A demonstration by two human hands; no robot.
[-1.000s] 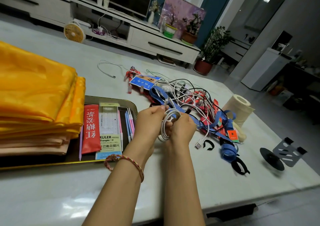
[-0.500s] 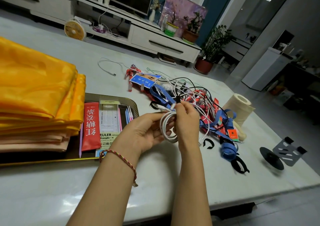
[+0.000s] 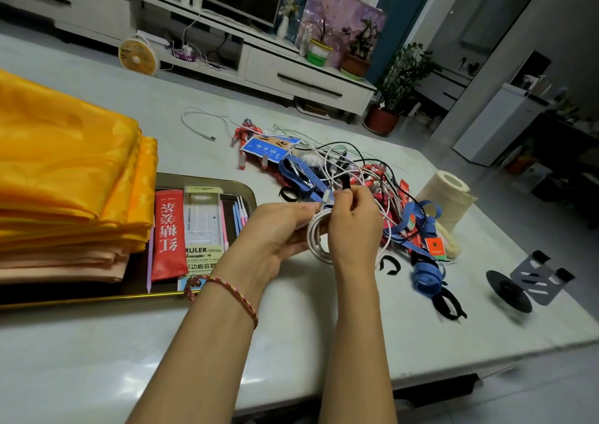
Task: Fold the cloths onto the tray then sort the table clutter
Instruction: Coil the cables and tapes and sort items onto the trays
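In the head view, the left hand (image 3: 278, 232) is gripping a coiled white cable (image 3: 316, 238), fingers curled round the loops. It is holding the coil just off the right end of the tray (image 3: 227, 185), clear of the table (image 3: 97, 358). The right hand (image 3: 353, 225) is pinching what looks like a short black strap (image 3: 346, 182) at the top of the coil, thumb and fingertips closed on it.

The folded cloths (image 3: 64, 170) are lying stacked on the left part of the tray, so that half of the task looks done. A red sachet (image 3: 168, 232) and a ruler pack (image 3: 202, 225) are lying in the tray's right part. The clutter pile (image 3: 356, 170) of wires and blue bands is sitting on the table to the right of the tray, beyond the hands.

The step in hand seems to be binding the coil. To do it well:
- The left thumb should be pressing all the loops flat together while the strap is going round, so none springs out.
- The strap should be crossing every turn and closing snugly on itself.
- I cannot tell whether a tail of the cable is running back into the pile. If so, it wants freeing first, or it will be dragging other wires along.
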